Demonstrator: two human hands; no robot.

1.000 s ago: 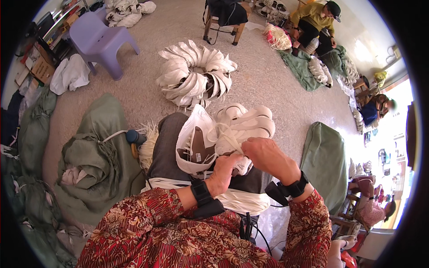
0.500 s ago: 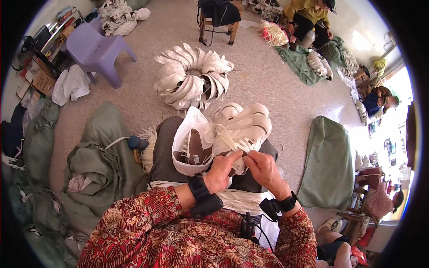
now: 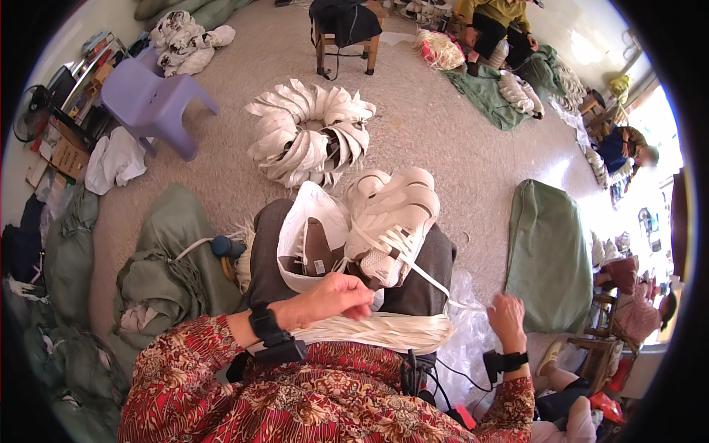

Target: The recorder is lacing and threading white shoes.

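Observation:
A cream shoe upper (image 3: 395, 221) with part-threaded laces lies on my lap, its mesh side up, with more uppers tucked behind it. Left of it stands a white-lined upper (image 3: 314, 240) with a brown inside. From the laced upper a flat cream shoelace (image 3: 432, 283) runs taut to the right, and its far end is at the curled fingers of my right hand (image 3: 508, 319), which is closed on it. My left hand (image 3: 336, 299) hovers just below the uppers, fingers loosely curled together, with nothing visible in them. Across my lap lies a bundle of cream laces (image 3: 384, 332).
A ring of white uppers (image 3: 310, 133) sits on the floor ahead. Green sacks (image 3: 173, 251) lie at left, and another green sack (image 3: 550, 255) at right. A purple chair (image 3: 151, 96) and a wooden stool (image 3: 347, 44) stand farther off. Other people sit at far right.
Both hands have parted from the laced upper. My right hand has swung right and down, drawing a lace out with it; my left hand has dropped slightly left and down.

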